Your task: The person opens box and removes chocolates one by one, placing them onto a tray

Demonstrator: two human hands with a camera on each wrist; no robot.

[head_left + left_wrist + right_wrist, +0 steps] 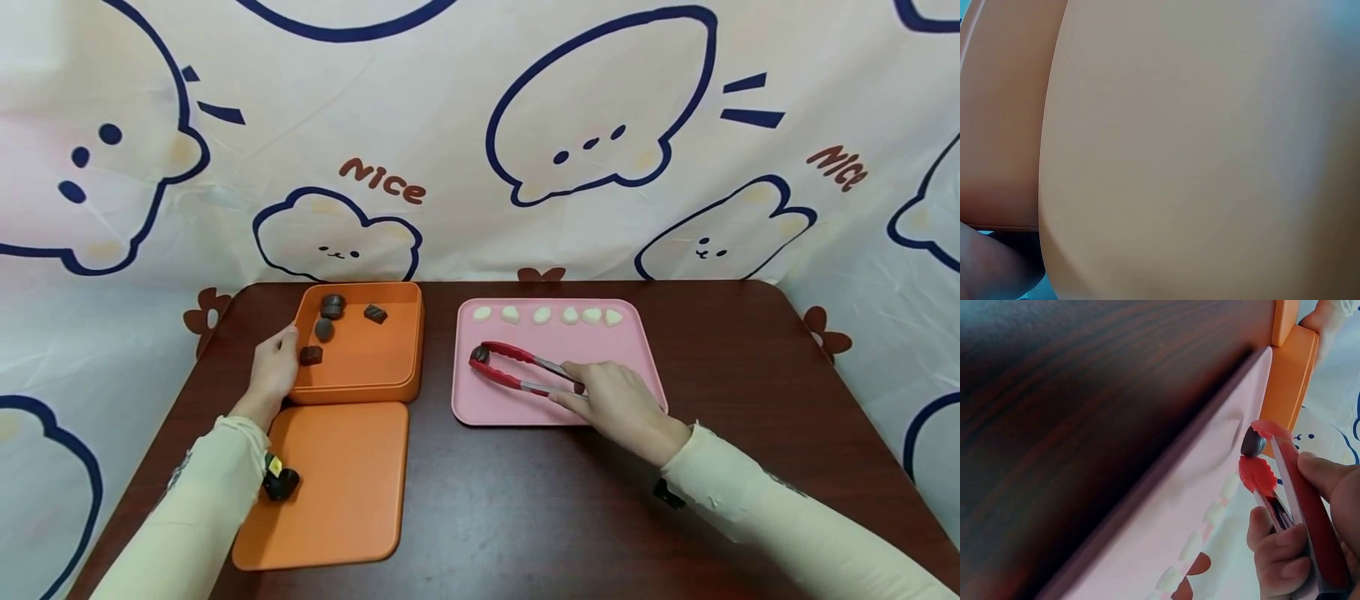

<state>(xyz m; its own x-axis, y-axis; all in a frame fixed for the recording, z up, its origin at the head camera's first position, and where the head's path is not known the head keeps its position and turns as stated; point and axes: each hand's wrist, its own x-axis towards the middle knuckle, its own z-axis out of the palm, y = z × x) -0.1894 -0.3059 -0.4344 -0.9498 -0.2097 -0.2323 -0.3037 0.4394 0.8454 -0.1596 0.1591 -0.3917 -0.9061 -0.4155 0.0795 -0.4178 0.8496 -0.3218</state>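
In the head view my right hand (618, 404) grips a pair of tongs (498, 377) with red tips. Pinched between those tips is a dark, rounded chocolate-like piece (480, 354), over the left part of a pink tray (517, 415). The right wrist view shows this dark piece (1253, 442) held up by the red tips, close over the tray surface. My left hand (273, 367) holds the left side of an orange box (360, 393). Inside the box lie several dark brown pieces (311, 356), mostly along its left side.
A row of several white pieces (542, 316) lines the tray's far edge. Nearer than the box lies a flat orange lid (337, 492), partly under my left sleeve. The dark table (480, 517) ends at a printed curtain (465, 125) behind.
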